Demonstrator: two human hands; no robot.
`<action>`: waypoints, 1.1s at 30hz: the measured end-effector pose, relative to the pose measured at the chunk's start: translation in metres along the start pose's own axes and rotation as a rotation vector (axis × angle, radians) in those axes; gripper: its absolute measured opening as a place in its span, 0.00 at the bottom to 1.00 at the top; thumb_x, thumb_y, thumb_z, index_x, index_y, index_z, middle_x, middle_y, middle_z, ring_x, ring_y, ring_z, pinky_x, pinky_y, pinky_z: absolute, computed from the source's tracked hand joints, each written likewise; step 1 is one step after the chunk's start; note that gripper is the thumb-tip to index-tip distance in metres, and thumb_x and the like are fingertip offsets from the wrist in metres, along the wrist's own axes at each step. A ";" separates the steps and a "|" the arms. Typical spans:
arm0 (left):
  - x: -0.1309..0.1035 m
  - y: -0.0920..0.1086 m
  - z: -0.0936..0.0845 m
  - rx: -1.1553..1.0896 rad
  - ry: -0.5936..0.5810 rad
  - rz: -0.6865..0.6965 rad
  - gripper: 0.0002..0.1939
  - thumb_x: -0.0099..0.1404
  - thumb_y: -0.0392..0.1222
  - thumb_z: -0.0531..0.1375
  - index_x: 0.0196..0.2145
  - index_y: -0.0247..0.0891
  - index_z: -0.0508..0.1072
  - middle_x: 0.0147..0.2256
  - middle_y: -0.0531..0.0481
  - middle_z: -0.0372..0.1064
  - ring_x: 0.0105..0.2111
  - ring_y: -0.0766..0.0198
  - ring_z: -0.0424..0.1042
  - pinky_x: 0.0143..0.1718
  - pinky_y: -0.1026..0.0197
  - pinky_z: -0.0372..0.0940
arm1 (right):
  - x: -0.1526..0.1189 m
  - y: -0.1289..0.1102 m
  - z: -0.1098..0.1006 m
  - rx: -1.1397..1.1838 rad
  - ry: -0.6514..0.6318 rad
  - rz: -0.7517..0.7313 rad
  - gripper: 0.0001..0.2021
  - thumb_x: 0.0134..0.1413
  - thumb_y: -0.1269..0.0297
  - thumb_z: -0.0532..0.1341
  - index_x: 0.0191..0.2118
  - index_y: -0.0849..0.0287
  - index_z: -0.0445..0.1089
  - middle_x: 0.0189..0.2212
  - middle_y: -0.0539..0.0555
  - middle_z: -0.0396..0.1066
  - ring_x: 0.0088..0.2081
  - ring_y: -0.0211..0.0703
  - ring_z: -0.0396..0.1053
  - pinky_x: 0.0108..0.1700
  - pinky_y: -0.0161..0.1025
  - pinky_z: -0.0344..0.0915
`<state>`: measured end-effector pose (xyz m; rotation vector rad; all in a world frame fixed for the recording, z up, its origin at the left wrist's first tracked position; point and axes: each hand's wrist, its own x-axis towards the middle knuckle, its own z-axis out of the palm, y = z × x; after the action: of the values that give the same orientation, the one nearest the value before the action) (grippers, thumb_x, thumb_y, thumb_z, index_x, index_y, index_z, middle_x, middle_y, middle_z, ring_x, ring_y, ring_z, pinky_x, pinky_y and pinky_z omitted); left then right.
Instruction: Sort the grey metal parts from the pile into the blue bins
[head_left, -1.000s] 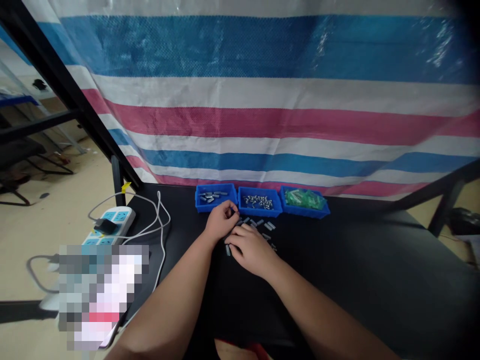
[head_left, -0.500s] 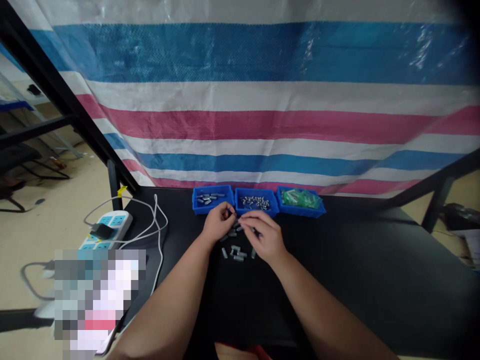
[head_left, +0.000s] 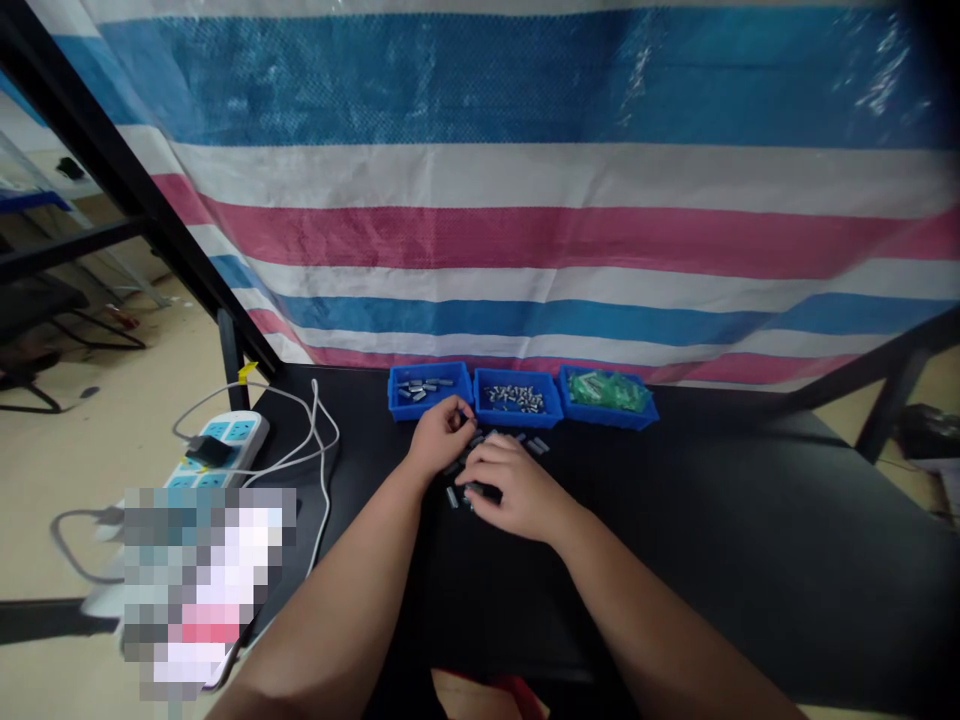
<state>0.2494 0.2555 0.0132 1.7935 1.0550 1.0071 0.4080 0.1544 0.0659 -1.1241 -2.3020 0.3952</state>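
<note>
My left hand is closed, its thumb and index finger pinched just in front of the left and middle bins; what they hold is too small to make out. My right hand is over the small metal cylinders on the black table, fingers curved and apart, thumb near the pieces. Some cylinders lie beyond it, and one cylinder lies to its left. The left blue bin holds metal cylinders, the middle blue bin holds small shiny metal parts, and the right blue bin holds green packets.
A white power strip with a black plug and loose white cables lies at the left of the black table. Nearer is a pixelated device. A striped sheet hangs behind the bins, with black frame bars at both sides.
My right hand has moved away from my left fingertips, down and toward me over the loose cylinders, and its fingers have spread. My left hand keeps its pinch. The view has shifted slightly.
</note>
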 end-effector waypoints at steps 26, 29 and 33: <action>0.001 -0.002 0.000 -0.003 0.001 0.009 0.04 0.61 0.40 0.61 0.34 0.39 0.71 0.20 0.61 0.53 0.21 0.69 0.54 0.26 0.66 0.50 | -0.007 0.028 -0.013 0.019 0.695 0.140 0.05 0.59 0.69 0.61 0.37 0.54 0.75 0.34 0.53 0.77 0.35 0.45 0.73 0.41 0.43 0.72; 0.002 -0.002 0.000 0.003 -0.006 0.008 0.04 0.60 0.40 0.61 0.34 0.39 0.71 0.20 0.61 0.52 0.21 0.69 0.54 0.26 0.66 0.50 | -0.007 0.049 -0.017 -0.051 0.864 0.290 0.06 0.58 0.65 0.63 0.40 0.55 0.77 0.37 0.55 0.78 0.35 0.45 0.75 0.43 0.44 0.73; 0.002 -0.001 -0.001 0.002 -0.004 0.003 0.04 0.60 0.40 0.61 0.33 0.39 0.70 0.20 0.61 0.52 0.21 0.70 0.54 0.26 0.66 0.50 | -0.010 0.058 -0.024 -0.098 0.707 0.394 0.08 0.57 0.64 0.63 0.40 0.56 0.79 0.43 0.57 0.76 0.36 0.44 0.73 0.36 0.40 0.71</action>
<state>0.2491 0.2579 0.0129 1.7986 1.0516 1.0038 0.4637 0.1826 0.0538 -1.4794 -1.4990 0.0063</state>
